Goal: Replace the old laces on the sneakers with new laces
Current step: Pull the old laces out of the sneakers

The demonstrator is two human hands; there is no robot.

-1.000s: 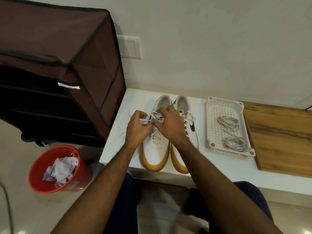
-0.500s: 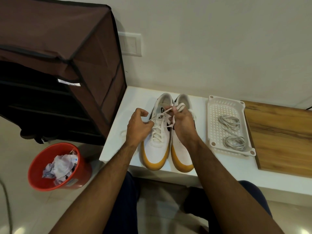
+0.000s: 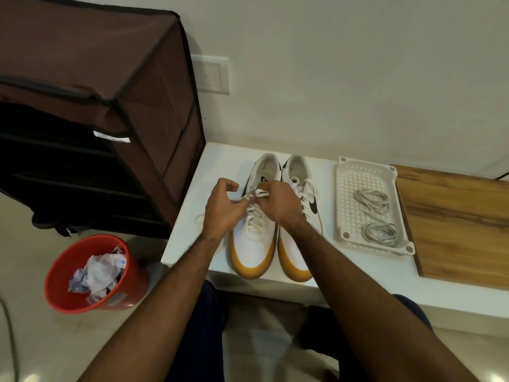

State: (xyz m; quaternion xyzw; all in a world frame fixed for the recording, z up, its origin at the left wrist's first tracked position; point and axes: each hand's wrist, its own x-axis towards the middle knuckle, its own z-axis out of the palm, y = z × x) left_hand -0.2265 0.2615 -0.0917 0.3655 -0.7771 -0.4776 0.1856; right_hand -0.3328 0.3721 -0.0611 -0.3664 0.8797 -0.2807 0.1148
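Head cam, the only view: both hands are up at the knot of the left sneaker (image 3: pixel 254 230), at about 12 o'clock on the white table (image 3: pixel 190 216). The left hand (image 3: pixel 223 213) and right hand (image 3: pixel 278 205) each pinch a strand of the old lace (image 3: pixel 254 193), so it looks like the untying step. Next probably means unthreading the eyelets; the new laces (image 3: pixel 376 213) wait in the tray (image 3: pixel 343 205) at 3 o'clock.

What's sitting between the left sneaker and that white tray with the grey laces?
The right sneaker stands between the left sneaker and the white tray, in the head view.
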